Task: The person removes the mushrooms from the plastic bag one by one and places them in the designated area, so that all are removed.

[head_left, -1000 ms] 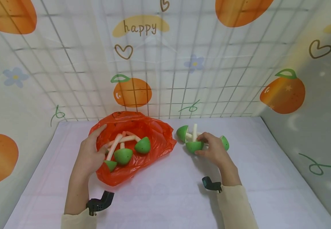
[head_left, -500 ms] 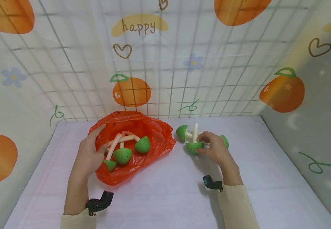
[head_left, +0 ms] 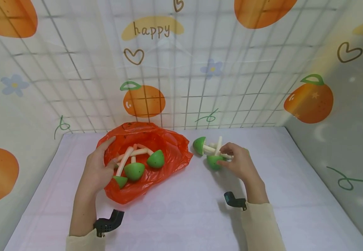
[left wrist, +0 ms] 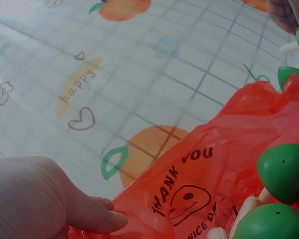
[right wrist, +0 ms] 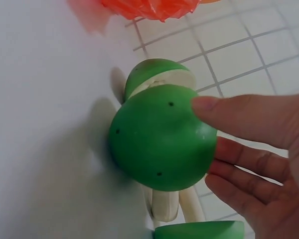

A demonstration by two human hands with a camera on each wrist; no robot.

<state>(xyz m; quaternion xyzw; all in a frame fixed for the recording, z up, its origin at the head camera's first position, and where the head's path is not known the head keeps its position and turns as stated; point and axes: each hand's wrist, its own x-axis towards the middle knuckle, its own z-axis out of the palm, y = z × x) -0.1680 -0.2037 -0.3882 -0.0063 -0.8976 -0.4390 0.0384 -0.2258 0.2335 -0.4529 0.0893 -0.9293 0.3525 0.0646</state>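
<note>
An orange plastic bag (head_left: 168, 153) lies open on the table, holding several green-capped toy mushrooms (head_left: 135, 170) with pale stems. My left hand (head_left: 97, 168) grips the bag's left rim, thumb over the edge; in the left wrist view a finger of that hand (left wrist: 89, 216) presses on the orange bag (left wrist: 199, 174) beside two green caps (left wrist: 284, 172). Right of the bag, my right hand (head_left: 235, 161) pinches a green mushroom (head_left: 214, 161) by its cap, stem tilted up to the right. In the right wrist view the thumb and fingers of my right hand (right wrist: 209, 144) clasp that cap (right wrist: 157, 139).
Another green mushroom (head_left: 199, 145) lies just behind the held one, and one more is mostly hidden by my right hand. Printed wire-grid walls (head_left: 181, 69) close in the back and both sides. The white tabletop (head_left: 181, 216) stretches toward me.
My right hand has shifted slightly right and tilted the held mushroom, so its stem now leans to the right. My left hand and the bag have stayed put.
</note>
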